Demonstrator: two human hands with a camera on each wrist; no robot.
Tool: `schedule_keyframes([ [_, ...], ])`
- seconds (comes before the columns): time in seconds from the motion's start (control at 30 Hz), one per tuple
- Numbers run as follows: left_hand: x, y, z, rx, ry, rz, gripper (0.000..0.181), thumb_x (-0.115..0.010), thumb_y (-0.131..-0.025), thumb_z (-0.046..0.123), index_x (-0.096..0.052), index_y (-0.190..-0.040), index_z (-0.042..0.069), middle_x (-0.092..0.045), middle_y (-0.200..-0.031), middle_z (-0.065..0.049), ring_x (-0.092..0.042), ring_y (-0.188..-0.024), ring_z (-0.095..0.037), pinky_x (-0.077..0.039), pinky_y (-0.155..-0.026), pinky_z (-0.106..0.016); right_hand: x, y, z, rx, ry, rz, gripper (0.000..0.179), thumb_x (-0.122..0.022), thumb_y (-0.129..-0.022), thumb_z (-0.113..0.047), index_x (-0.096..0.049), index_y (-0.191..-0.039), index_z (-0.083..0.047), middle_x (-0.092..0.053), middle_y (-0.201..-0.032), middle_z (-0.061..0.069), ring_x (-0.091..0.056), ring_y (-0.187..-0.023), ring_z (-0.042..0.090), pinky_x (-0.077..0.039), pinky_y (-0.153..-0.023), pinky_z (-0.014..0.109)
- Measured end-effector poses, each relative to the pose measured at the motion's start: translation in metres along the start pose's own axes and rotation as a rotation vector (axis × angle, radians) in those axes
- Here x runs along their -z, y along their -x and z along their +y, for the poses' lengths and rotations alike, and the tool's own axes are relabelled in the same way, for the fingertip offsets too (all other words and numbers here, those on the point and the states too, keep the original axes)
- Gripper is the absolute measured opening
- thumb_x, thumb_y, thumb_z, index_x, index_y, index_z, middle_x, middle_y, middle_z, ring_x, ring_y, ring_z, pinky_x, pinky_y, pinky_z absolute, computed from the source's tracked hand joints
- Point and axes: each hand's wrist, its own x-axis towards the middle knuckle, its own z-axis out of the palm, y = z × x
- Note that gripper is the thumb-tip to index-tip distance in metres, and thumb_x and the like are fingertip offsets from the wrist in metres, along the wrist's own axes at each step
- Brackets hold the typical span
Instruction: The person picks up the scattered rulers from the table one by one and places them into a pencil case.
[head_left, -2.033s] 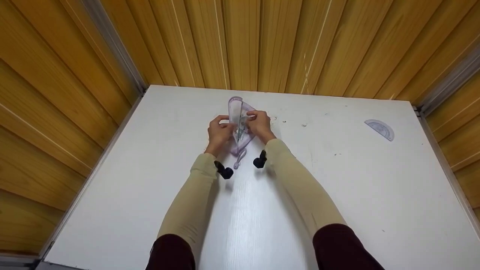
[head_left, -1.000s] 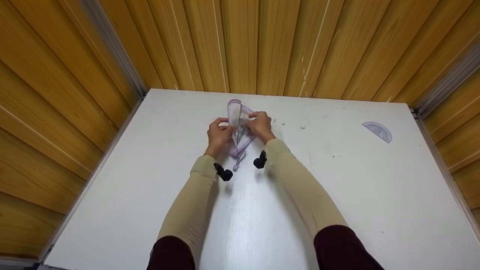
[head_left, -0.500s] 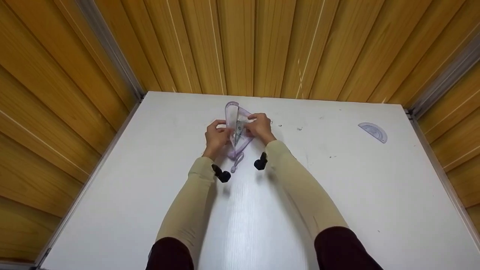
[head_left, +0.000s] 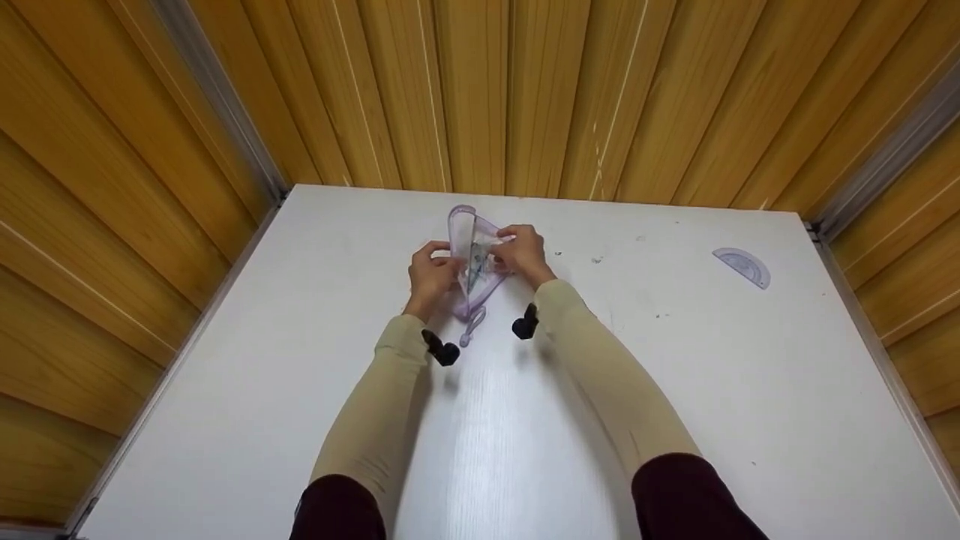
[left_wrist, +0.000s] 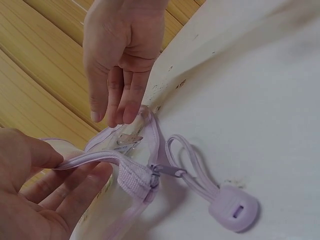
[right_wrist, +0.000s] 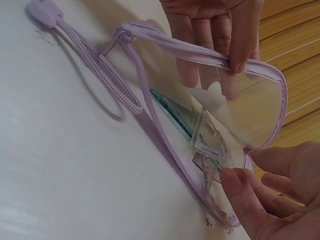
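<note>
A lilac-edged mesh zip pouch (head_left: 461, 225) stands with its mouth spread near the back of the white table. My left hand (head_left: 433, 274) pinches its left zip edge between thumb and fingers. On the opposite side my right hand (head_left: 523, 253) has its fingers at the other rim and seems to pinch it; the exact contact is partly hidden. Inside lie a green-edged set square (right_wrist: 175, 115) and a clear plastic piece (right_wrist: 209, 140) with a printed label. The zip's lilac cord loop and toggle (left_wrist: 234, 207) rest on the table towards me.
A clear protractor (head_left: 742, 267) lies flat on the table's (head_left: 675, 390) right side. Wooden-patterned panels (head_left: 525, 97) stand behind and at both sides. Black wrist cameras (head_left: 442, 349) hang close to the tabletop.
Both hands keep their places on the pouch, which stays spread. The contents show slightly more between the hands, and the head view has shifted a little.
</note>
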Motion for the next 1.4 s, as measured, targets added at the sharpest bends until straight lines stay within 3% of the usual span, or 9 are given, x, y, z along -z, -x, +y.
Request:
schedule_keyframes([
  [0.33,0.001,0.002,-0.002,0.005,0.015,-0.021,0.035,-0.067,-0.093,0.002,-0.064,-0.128,-0.002,-0.076,-0.097,-0.016,-0.072,-0.077,-0.024,-0.060,-0.061,-0.033,0.008,0.002,0.010,0.168,-0.074,0.006,0.045,-0.074,-0.094,-0.011,-0.061,-0.135,0.001,-0.074,-0.106,0.020,-0.073,-0.096,0.037,-0.061,-0.079,0.045],
  [0.5,0.002,0.002,-0.003,0.002,0.015,-0.025,0.034,-0.069,-0.093,0.004,-0.064,-0.126,-0.002,-0.076,-0.095,-0.016,-0.069,-0.072,-0.022,-0.060,-0.060,-0.032,0.019,0.002,0.013,0.226,-0.074,0.006,0.046,-0.073,-0.096,-0.015,-0.061,-0.138,-0.002,-0.071,-0.115,0.019,-0.071,-0.103,0.038,-0.060,-0.082,0.046],
  [0.7,0.003,0.001,-0.003,0.013,0.006,-0.020,0.036,-0.071,-0.092,0.005,-0.064,-0.127,-0.002,-0.076,-0.094,-0.014,-0.067,-0.070,-0.017,-0.059,-0.061,-0.032,0.039,0.000,0.011,0.278,-0.025,0.015,0.043,-0.072,-0.098,-0.019,-0.061,-0.138,-0.008,-0.069,-0.123,0.016,-0.068,-0.109,0.029,-0.059,-0.085,0.047],
  [1.03,0.003,0.001,-0.004,0.030,0.002,-0.021,0.036,-0.071,-0.093,0.006,-0.064,-0.128,-0.001,-0.076,-0.098,-0.014,-0.071,-0.080,-0.025,-0.060,-0.063,-0.031,0.077,-0.006,0.019,0.300,0.006,0.098,0.050,-0.071,-0.098,-0.029,-0.058,-0.143,-0.014,-0.067,-0.124,0.012,-0.066,-0.105,0.025,-0.060,-0.084,0.045],
  [1.4,0.002,0.003,-0.003,0.002,0.019,-0.026,0.034,-0.071,-0.093,0.004,-0.064,-0.126,-0.001,-0.076,-0.096,-0.016,-0.073,-0.072,-0.022,-0.060,-0.060,-0.031,0.126,-0.009,0.027,0.296,0.015,0.200,0.057,-0.071,-0.098,-0.037,-0.054,-0.148,-0.016,-0.067,-0.124,0.009,-0.064,-0.103,0.022,-0.058,-0.074,0.027],
])
